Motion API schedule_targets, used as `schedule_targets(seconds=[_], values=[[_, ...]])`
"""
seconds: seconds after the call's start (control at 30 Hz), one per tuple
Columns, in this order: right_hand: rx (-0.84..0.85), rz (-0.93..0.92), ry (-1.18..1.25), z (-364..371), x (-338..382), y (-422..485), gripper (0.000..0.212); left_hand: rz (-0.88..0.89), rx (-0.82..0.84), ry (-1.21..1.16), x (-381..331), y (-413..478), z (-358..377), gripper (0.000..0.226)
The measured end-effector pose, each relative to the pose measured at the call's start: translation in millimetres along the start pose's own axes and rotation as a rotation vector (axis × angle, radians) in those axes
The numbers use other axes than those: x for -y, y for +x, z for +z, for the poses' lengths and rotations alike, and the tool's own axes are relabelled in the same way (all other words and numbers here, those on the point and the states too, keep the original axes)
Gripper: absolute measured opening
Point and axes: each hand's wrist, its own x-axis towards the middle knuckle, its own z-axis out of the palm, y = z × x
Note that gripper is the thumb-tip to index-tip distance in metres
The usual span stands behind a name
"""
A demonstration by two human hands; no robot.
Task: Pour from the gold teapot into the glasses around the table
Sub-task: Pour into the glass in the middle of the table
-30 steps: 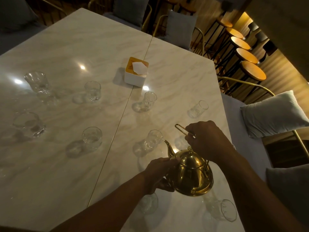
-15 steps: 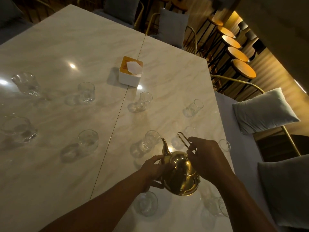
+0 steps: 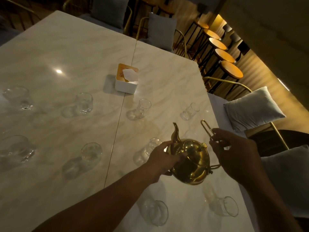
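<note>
The gold teapot (image 3: 192,163) hangs above the marble table (image 3: 66,64), tipped with its spout pointing up and away. My right hand (image 3: 234,153) grips its wire handle. My left hand (image 3: 163,158) presses against the pot's body just under the spout. A clear glass (image 3: 150,148) stands right behind my left hand. Two more glasses stand further off, one (image 3: 190,111) to the right and one (image 3: 142,108) in the middle. Two near glasses, one (image 3: 157,212) by my left forearm and one (image 3: 224,206) at the right edge, sit below the pot. Several others dot the left half.
A white tissue box (image 3: 127,80) sits on the seam between the two tabletops. Grey cushions (image 3: 252,108) on gold-framed chairs line the right side, and round wooden stools (image 3: 231,69) stand at the back right. The table's right edge runs close under my right arm.
The teapot has moved slightly away from me and tipped further, so its spout now points more upward. Both hands kept their hold on it.
</note>
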Motion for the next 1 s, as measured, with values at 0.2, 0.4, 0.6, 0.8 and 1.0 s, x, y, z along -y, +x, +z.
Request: schedule_targets(seconds=[0.2,0.4,0.6,0.8,1.0], values=[[-0.081,-0.100,-0.034,-9.1,11.0,35.5,0.037,0.053,-0.031,0.006,-35.2,13.1,-2.9,0.084],[-0.039,-0.155,-0.045,-5.9,9.2,88.2,0.036,0.056,-0.098,-0.076,-59.2,43.7,-5.1,0.079],[0.060,-0.238,-0.053,6.7,5.1,150.3,0.033,0.027,-0.141,-0.169,-65.3,77.0,-8.7,0.075],[0.133,-0.299,-0.038,32.4,6.0,196.1,0.024,0.006,-0.176,-0.216,-62.6,110.7,-18.7,0.075],[0.208,-0.330,-0.065,55.8,6.0,236.3,0.031,-0.003,-0.200,-0.255,-60.2,138.7,-30.1,0.102]])
